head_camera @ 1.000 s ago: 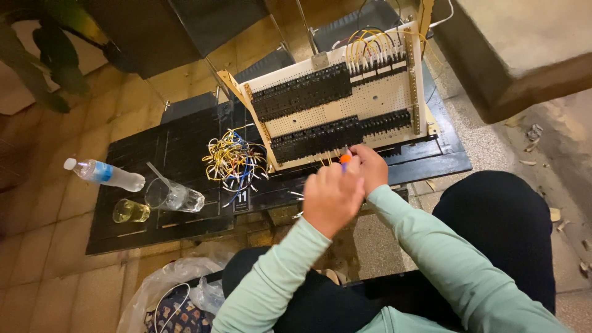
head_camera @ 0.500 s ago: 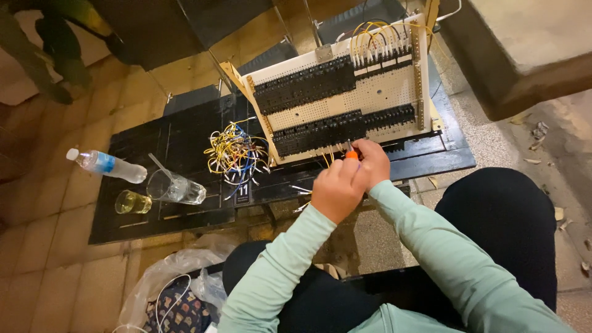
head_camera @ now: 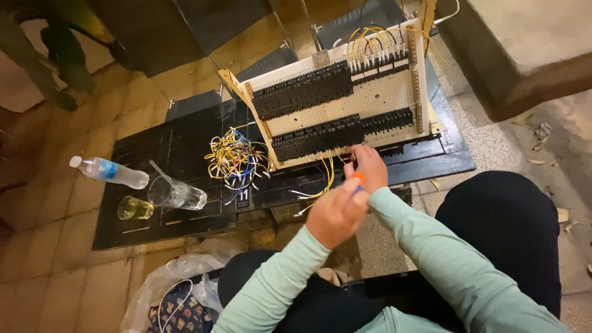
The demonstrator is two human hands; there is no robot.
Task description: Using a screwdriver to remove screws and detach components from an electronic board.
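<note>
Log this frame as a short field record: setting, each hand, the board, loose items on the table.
setting: black low table on a tiled floor
left hand: closed around an orange-tipped tool
right hand: fingers at the lower edge of the white perforated board, by yellow wires
board: tilted up, rows of black terminal blocks
loose items: wire bundle, plastic bottle, two glasses

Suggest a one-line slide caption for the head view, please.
Right hand at a wiring panel's lower edge, left hand holding an orange-tipped tool.
</note>
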